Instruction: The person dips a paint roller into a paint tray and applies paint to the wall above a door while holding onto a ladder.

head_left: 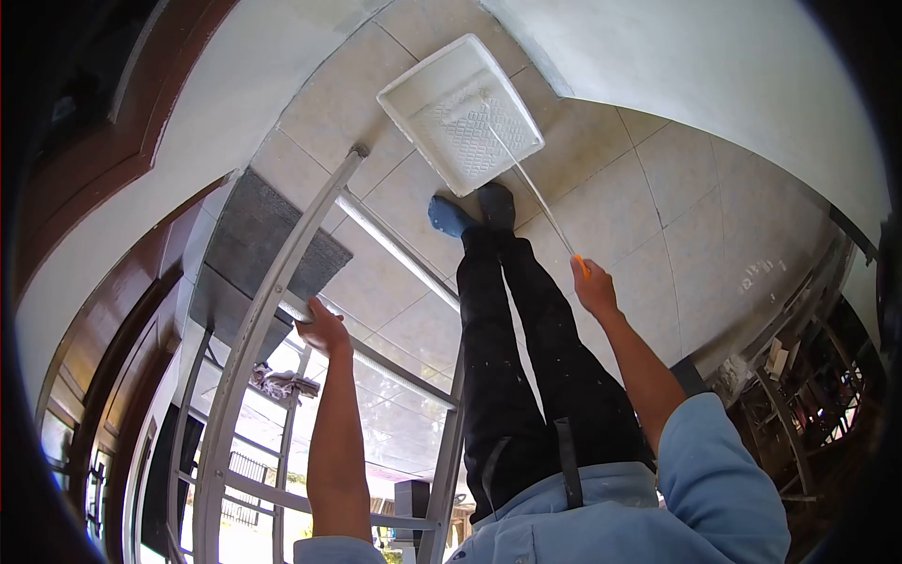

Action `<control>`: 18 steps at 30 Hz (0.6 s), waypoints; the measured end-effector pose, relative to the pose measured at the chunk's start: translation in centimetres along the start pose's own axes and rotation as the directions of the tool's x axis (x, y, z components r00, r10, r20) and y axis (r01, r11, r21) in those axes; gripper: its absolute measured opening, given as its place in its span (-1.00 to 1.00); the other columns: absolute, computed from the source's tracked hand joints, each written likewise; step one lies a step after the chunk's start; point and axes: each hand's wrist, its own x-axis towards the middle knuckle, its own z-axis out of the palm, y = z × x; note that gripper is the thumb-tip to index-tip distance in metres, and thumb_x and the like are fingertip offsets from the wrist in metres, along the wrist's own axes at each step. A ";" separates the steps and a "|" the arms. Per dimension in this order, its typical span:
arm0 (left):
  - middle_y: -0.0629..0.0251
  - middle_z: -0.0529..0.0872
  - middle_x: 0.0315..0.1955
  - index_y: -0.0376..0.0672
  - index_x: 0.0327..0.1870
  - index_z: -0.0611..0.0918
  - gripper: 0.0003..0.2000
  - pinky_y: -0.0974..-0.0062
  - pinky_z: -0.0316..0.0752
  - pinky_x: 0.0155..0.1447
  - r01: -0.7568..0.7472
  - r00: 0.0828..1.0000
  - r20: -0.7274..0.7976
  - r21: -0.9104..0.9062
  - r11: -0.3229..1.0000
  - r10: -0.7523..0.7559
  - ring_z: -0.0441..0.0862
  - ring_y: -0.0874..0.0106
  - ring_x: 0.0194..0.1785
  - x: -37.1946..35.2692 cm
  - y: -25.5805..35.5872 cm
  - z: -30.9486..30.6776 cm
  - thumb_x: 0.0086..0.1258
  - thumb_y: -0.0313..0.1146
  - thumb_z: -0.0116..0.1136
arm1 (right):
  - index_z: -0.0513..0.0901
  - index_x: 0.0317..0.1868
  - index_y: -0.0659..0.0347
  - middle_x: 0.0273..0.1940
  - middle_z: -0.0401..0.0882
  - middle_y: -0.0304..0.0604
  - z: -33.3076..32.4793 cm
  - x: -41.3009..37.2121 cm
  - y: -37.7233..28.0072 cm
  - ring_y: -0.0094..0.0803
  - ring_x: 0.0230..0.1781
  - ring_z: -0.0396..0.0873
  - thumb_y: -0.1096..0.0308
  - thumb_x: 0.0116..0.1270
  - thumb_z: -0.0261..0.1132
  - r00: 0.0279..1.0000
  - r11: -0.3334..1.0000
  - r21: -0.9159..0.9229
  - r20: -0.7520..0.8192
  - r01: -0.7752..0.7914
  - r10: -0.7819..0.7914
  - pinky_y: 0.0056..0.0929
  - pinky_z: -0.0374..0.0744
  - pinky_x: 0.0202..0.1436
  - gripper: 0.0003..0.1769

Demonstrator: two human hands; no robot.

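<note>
My right hand (597,287) is closed around the orange handle of a paint roller (534,188). The roller's long rod runs down to its head, which rests in a white paint tray (406,120) on the tiled floor, just beyond my feet. White paint coats the tray's textured slope. On the left, my left hand (324,329) is at a rung of a metal ladder (272,282), close to its side rail. The fingers of that hand are partly hidden, so their grip is unclear.
A dark mat (254,230) lies on the floor left of the ladder. Wooden doors (122,348) line the left side. A white wall (695,66) stands at the upper right. Metal racks and clutter (799,395) are at the right. A cloth (282,383) hangs at the lower left.
</note>
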 end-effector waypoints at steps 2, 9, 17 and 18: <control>-0.01 0.71 -0.28 -0.44 0.01 0.52 -0.48 0.42 0.61 -0.54 -0.010 1.000 -0.003 -0.006 1.000 0.010 0.71 0.28 -0.55 0.3 -0.2 0.0 0.32 -0.05 0.14 | 0.64 -0.09 0.22 -0.21 0.68 0.24 1.0 -0.7 1.5 0.25 -0.07 0.61 -0.15 0.50 0.02 1.000 1.000 -0.009 -0.018 0.001 -0.001 0.07 0.55 -0.01 -0.44; 0.03 0.70 -0.35 -0.48 0.02 0.50 -0.44 0.38 0.58 -0.55 -0.016 1.000 -0.008 -0.008 1.000 0.016 0.70 0.26 -0.55 -0.1 0.0 0.0 0.30 -0.04 0.15 | 0.64 -0.07 0.24 -0.18 0.68 0.24 1.0 2.4 -3.9 0.25 -0.06 0.61 -0.15 0.50 0.02 1.000 0.997 0.073 0.017 0.006 -0.007 0.04 0.57 0.00 -0.43; -0.01 0.71 -0.30 -0.47 0.01 0.51 -0.45 0.38 0.59 -0.54 0.008 1.000 -0.016 0.012 1.000 -0.008 0.69 0.26 -0.57 0.3 -0.1 0.0 0.29 -0.04 0.14 | 0.65 -0.18 0.27 -0.27 0.67 0.21 0.2 -2.0 -0.8 0.21 -0.14 0.63 -0.16 0.49 0.06 0.999 0.998 0.068 -0.043 -0.011 0.014 -0.03 0.57 -0.09 -0.42; -0.02 0.72 -0.30 -0.47 -0.01 0.51 -0.46 0.38 0.59 -0.54 -0.011 1.000 -0.017 0.002 1.000 0.011 0.69 0.27 -0.58 0.4 -0.3 0.1 0.30 -0.04 0.14 | 0.66 -0.18 0.27 -0.27 0.67 0.21 0.1 -2.3 -0.4 0.21 -0.13 0.63 -0.16 0.49 0.06 0.998 0.998 0.041 -0.038 -0.050 0.051 -0.03 0.57 -0.08 -0.42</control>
